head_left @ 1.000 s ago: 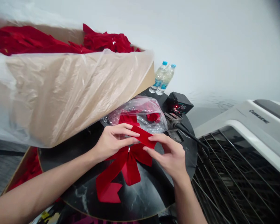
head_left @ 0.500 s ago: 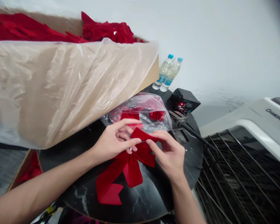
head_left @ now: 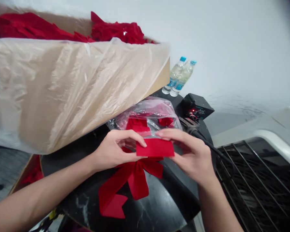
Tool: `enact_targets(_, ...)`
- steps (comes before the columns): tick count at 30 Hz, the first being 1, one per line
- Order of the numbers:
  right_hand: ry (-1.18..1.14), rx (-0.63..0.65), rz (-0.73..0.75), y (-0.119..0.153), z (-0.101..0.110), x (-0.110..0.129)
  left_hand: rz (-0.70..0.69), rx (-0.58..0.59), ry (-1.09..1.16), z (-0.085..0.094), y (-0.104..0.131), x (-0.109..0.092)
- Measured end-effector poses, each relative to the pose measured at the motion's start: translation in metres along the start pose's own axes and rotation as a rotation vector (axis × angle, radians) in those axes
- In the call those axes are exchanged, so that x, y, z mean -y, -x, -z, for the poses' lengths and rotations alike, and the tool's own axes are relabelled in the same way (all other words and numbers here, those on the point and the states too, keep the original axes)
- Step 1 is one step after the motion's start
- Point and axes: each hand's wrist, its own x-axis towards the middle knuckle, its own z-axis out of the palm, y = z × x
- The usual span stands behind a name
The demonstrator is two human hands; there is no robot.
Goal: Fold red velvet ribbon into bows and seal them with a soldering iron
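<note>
A short flat strip of red ribbon (head_left: 156,147) is held level above the round black table. My left hand (head_left: 113,148) pinches its left end, index finger on the face and thumb at the lower edge. At the right end, my right hand (head_left: 194,153) has its fingers along the top edge and its thumb by the lower corner. Just beneath the strip lies a red ribbon bow (head_left: 138,185), its loops and a notched tail spread on the tabletop. Behind the hands is a clear plastic bag (head_left: 157,104) with red ribbon pieces in it.
A large plastic-draped cardboard box (head_left: 87,87) full of red ribbon fills the left back. Two water bottles (head_left: 181,77) stand by the wall. A black control box (head_left: 198,106) with a red light and cable sits on the black table (head_left: 159,199). A white heater (head_left: 268,138) stands at right.
The red strip has been turned so its flat face shows and is stretched level. My right hand has shifted right, its fingers opening along the strip. The view has moved slightly left.
</note>
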Motion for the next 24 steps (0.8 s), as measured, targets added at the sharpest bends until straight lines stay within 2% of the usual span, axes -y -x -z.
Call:
enact_targets(2,-0.099,0.094,-0.045,-0.008,0.004,-0.005,-0.102,-0.039,-0.062,0.002,-0.002,0.0)
enact_targets(4,-0.122,0.096,-0.012,-0.011,-0.001,-0.011,-0.186,-0.079,-0.138,0.004,-0.003,0.0)
enact_targets(9,-0.098,-0.032,0.128,-0.009,-0.021,-0.019,-0.244,-0.096,-0.293,0.007,-0.005,-0.002)
enact_targets(13,-0.078,-0.088,0.15,-0.004,-0.021,-0.02,-0.267,-0.146,-0.333,0.006,-0.004,-0.005)
enact_targets(19,-0.136,-0.09,0.072,-0.002,-0.017,-0.022,-0.206,-0.257,-0.263,0.005,-0.004,-0.006)
enact_targets(24,-0.252,-0.203,-0.005,-0.005,-0.023,-0.023,-0.111,-0.296,-0.159,0.003,-0.002,-0.005)
